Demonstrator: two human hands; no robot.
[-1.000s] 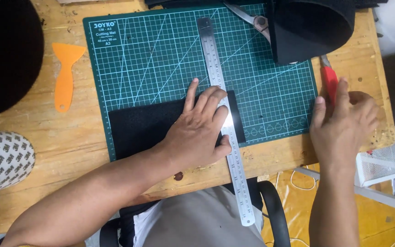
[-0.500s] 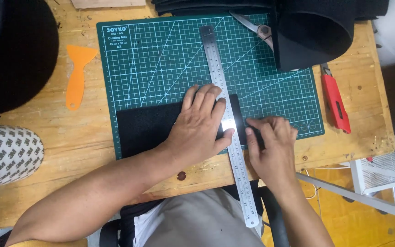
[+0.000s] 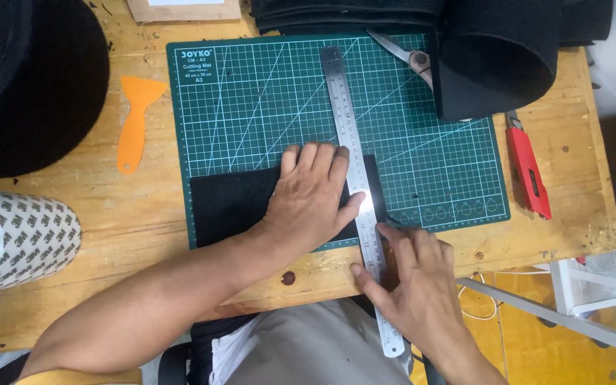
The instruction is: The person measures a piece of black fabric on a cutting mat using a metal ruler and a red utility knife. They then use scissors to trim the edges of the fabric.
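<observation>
A black fabric piece (image 3: 233,203) lies on the near part of a green cutting mat (image 3: 251,100). A long steel ruler (image 3: 344,107) runs across both, from the mat's far edge past the table's near edge. My left hand (image 3: 308,203) presses flat on the fabric, with its fingertips and thumb against the ruler. A narrow black strip (image 3: 377,182) shows to the right of the ruler. My right hand (image 3: 411,285) sits at the table's near edge, its thumb left of the ruler and its fingers right of it, pinching the ruler's near part.
A red utility knife (image 3: 529,175) lies to the right of the mat. Scissors (image 3: 404,53) and a black fabric roll (image 3: 497,60) sit at the back right. An orange scraper (image 3: 135,125), a black round shape (image 3: 33,85) and a patterned tape roll (image 3: 19,239) are on the left.
My right hand left the red knife on the table, came to the black strip beside the ruler, then slid toward me to the ruler's near part. My left hand stayed put.
</observation>
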